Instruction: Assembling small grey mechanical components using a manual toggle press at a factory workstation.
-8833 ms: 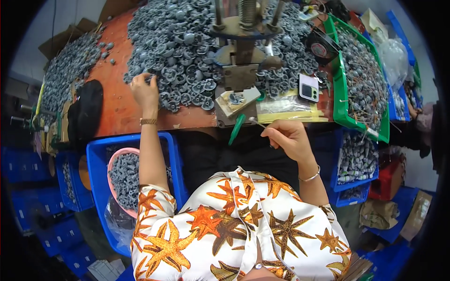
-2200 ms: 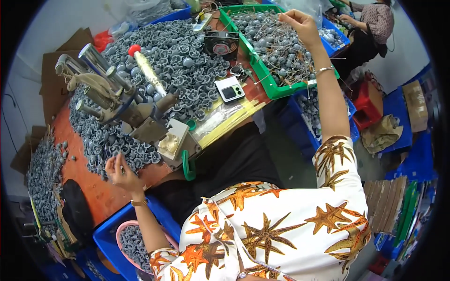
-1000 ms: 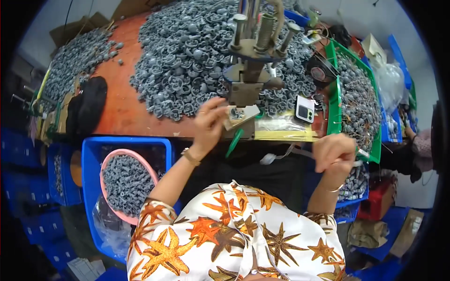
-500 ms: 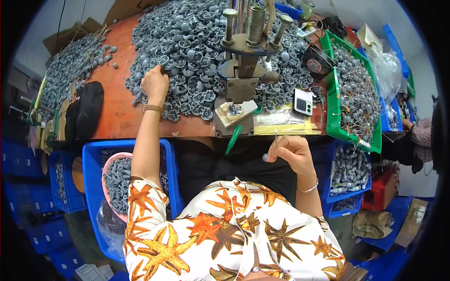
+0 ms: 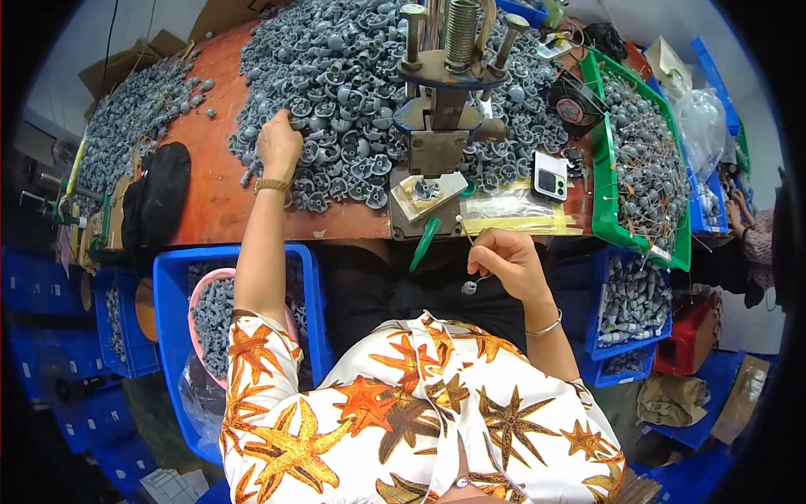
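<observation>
Two hands (image 5: 280, 144) (image 5: 509, 262) — left at grey shells (image 5: 340, 113), right pinching a wired piece (image 5: 468, 288).

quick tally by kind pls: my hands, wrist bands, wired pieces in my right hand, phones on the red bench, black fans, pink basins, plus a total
Hands: 2, left hand and right hand
Wrist bands: 2, gold-brown band and silver bangle
Wired piece: 1
Phone: 1
Black fan: 1
Pink basin: 1
Total: 8
</observation>
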A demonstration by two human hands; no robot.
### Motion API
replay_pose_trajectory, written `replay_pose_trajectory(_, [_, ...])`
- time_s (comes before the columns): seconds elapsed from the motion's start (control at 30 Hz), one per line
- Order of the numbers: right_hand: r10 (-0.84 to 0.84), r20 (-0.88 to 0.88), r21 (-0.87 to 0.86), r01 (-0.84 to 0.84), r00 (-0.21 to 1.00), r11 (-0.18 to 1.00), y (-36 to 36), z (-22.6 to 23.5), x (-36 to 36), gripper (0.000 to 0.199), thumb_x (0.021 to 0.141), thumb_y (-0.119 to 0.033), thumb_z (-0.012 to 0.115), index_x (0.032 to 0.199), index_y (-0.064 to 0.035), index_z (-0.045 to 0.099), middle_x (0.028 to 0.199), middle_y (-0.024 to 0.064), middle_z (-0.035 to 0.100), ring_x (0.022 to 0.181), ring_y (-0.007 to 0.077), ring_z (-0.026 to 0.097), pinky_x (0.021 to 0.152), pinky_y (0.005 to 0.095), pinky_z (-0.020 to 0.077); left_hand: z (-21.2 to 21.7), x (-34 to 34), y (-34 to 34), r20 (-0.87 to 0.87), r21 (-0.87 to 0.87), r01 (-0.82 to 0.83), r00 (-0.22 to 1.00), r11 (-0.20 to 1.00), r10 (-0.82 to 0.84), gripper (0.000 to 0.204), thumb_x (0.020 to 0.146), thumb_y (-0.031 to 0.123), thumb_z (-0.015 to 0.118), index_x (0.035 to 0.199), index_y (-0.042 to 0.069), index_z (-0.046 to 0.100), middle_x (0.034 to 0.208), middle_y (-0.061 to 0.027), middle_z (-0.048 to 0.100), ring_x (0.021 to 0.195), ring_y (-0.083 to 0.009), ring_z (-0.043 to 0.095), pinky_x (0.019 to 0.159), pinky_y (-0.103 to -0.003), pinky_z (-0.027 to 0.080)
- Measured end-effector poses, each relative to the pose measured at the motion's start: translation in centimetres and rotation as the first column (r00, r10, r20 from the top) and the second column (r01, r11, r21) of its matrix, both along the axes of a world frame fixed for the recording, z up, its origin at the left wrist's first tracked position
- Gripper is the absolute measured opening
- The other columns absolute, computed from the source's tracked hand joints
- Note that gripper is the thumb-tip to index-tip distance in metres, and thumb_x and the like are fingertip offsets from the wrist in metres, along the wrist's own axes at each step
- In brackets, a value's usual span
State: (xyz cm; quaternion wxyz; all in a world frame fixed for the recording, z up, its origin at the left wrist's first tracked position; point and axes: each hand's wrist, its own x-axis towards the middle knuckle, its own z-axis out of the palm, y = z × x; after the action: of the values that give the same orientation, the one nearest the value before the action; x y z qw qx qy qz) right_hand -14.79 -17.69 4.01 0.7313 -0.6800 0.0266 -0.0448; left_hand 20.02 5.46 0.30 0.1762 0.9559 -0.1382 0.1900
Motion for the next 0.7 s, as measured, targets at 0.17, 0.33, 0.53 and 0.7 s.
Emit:
replay_pose_trajectory(0.17, [-0.109,0.0,-0.105,0.109,0.994,0.989,0.5,-0.8,0.4,0.014,0.088,-0.008,0.061,0.078,0.0015,0.062,0.07,0.0027,0.062,0.061,0.0064,0.057,0.052,0.0187,0.0431,-0.2,-3.1,1.6,0.258,-0.042,0.112,0.961,0.993,-0.097,0.016,0.081,0.008,0.06,0.096,0.004,0.063,0.098,-0.015,0.062,0.084,-0.033,0.062,0.073,-0.041,0.049])
replay_pose_trajectory(0.33, [-0.145,0.057,-0.306,0.156,0.988,0.939,1.7,-1.5,2.4,0.015,0.085,-0.006,0.064,0.073,0.0022,0.061,0.064,0.0014,0.059,0.055,0.0042,0.051,0.048,0.0199,0.0382,-0.3,-5.3,1.2,0.255,-0.385,0.271,0.95,0.882,-0.181,0.018,0.082,-0.001,0.061,0.099,0.002,0.066,0.1,-0.0106,0.06,0.086,-0.0241,0.061,0.074,-0.032,0.05])
replay_pose_trajectory(0.53, [-0.19,0.322,-0.493,0.336,0.927,0.803,3.6,-0.7,5.2,0.018,0.08,-0.005,0.068,0.066,0.0009,0.058,0.054,0.0045,0.053,0.045,0.0104,0.047,0.043,0.0262,0.0333,-1.5,-13.9,-2.9,0.074,-0.888,0.298,0.844,0.351,-0.531,0.023,0.086,-0.006,0.057,0.108,-0.002,0.064,0.105,-0.006,0.059,0.093,-0.0115,0.059,0.08,-0.024,0.05])
replay_pose_trajectory(0.7, [-0.237,0.497,-0.532,0.509,0.835,0.677,4.1,-0.4,6.1,0.018,0.077,-0.004,0.068,0.064,-0.0014,0.056,0.055,0.0073,0.053,0.042,0.0162,0.05,0.041,0.0292,0.0367,0.0,-19.2,-5.0,-0.054,-0.993,0.032,0.741,0.116,-0.669,0.022,0.084,-0.004,0.063,0.105,-0.001,0.062,0.092,-0.0014,0.064,0.079,-0.0062,0.061,0.066,-0.017,0.048])
